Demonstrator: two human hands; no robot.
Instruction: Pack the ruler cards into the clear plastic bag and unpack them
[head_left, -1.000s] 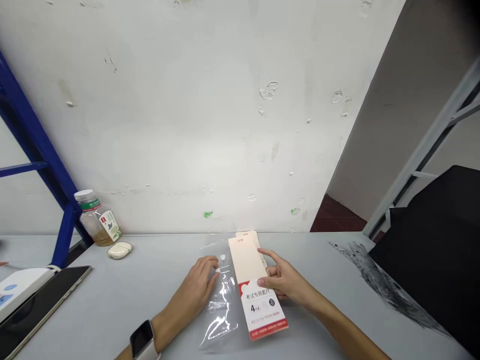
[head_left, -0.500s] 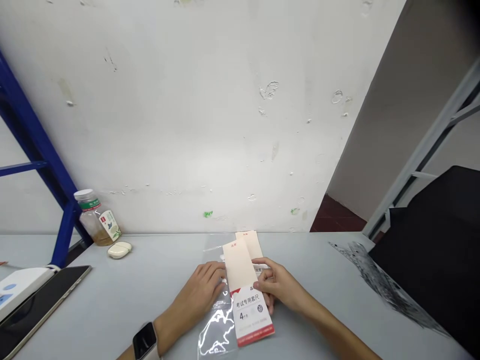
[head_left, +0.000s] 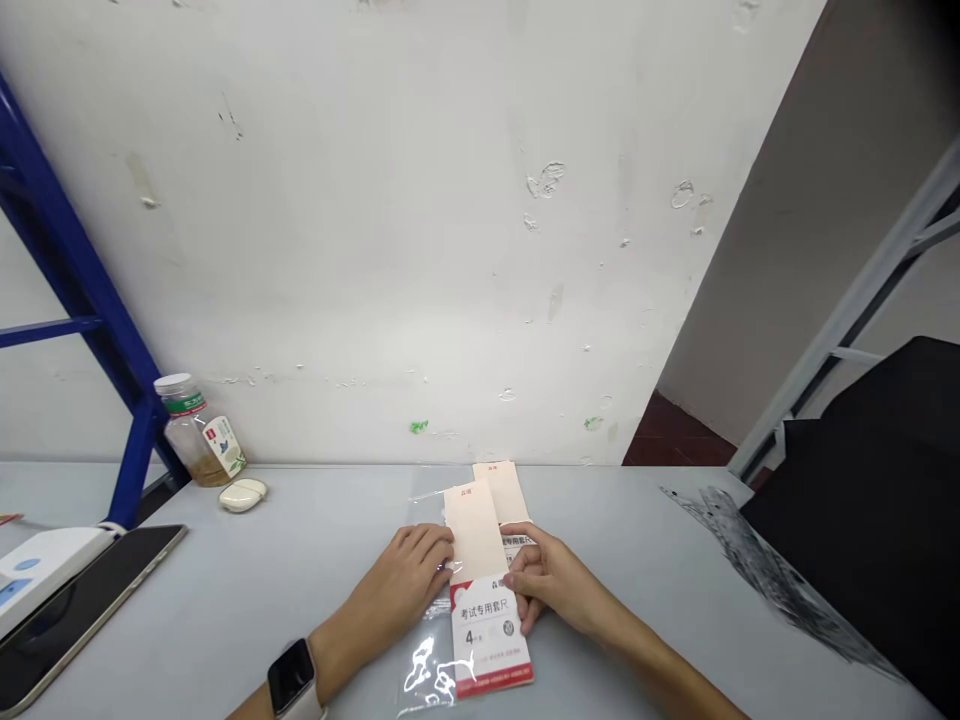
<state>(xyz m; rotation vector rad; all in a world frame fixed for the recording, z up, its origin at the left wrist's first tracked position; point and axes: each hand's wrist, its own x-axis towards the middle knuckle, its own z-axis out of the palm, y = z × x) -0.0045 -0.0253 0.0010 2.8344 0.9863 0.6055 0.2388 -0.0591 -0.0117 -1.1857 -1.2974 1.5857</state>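
Note:
My right hand (head_left: 541,575) pinches the right edge of a long ruler-set card (head_left: 489,632), cream at the top and white with a red band at the bottom. Beneath the card, to its left, lies a clear plastic sleeve (head_left: 424,655) with bright glare on it. My left hand (head_left: 412,565) rests on this sleeve, fingers bent and close to the card's left edge; whether they grip anything is hidden. A second, similar card (head_left: 501,486) lies behind, partly covered by the first card and my right fingers. A smartwatch (head_left: 291,676) is on my left wrist.
At the left stand a plastic jar (head_left: 199,435) with some brown content, a cream oval case (head_left: 242,495), a dark tablet-like device (head_left: 90,600) and a white box (head_left: 45,565). A blue metal frame (head_left: 97,270) rises there. A black chair-like shape (head_left: 870,520) borders the right edge.
The lower end of the front card has swung left over the clear sleeve, so the card stands straighter. My right hand has shifted slightly left with it; my left hand stays in place.

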